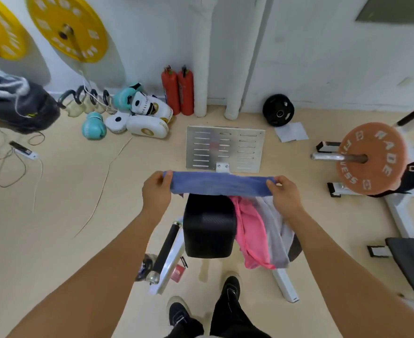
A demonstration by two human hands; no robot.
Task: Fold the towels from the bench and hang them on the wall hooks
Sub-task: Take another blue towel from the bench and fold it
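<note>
Above the bench: a blue towel (219, 183) is held stretched flat and level between both hands, over the far end of the black bench pad (209, 225).
Left hand (156, 192): closed on the towel's left end, thumb on top, fingers curled beneath the cloth.
Right hand (285, 193): closed on the towel's right end in the same pinch, thumb over the upper edge.
Bench: a pink towel (251, 230) and a grey towel (275, 230) are draped together over the pad's right side, hanging down past its edge; the pink one lies against the pad, the grey one just beside it on the outside.
Floor beyond the bench: a slotted metal plate (225, 148) is seen lying flat, just past the blue towel.
Wall base: two red fire extinguishers (178, 90) are stood upright, touching each other; white and teal boxing gloves (137, 113) are heaped to their left.
Right side: an orange weight plate (371, 158) is mounted on a bar.
Containers: none can be made out holding anything.
Wall hooks: none can be told in this view.
</note>
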